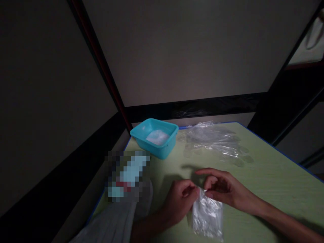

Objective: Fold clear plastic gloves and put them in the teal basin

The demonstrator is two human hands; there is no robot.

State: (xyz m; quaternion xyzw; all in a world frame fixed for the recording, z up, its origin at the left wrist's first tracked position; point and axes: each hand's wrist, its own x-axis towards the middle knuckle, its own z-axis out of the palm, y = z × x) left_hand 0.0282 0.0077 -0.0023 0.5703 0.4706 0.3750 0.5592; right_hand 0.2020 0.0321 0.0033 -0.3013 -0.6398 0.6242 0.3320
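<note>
A small clear plastic bag hangs upright over the table, its surface crinkled and shiny. Whatever may be folded inside it is hard to make out. My left hand pinches its top left corner between thumb and fingers. At the top edge, my right hand has its thumb and a bent finger closed on the bag, while the index finger stretches out to the left. Beyond the hands lies a loose pile of thin clear plastic gloves with rounded finger ends.
A turquoise plastic basket stands at the back left of the pale green table, with a whitish clear bundle inside. A blurred-out light blue object lies at the left edge, near grey fabric. Wall panels rise behind.
</note>
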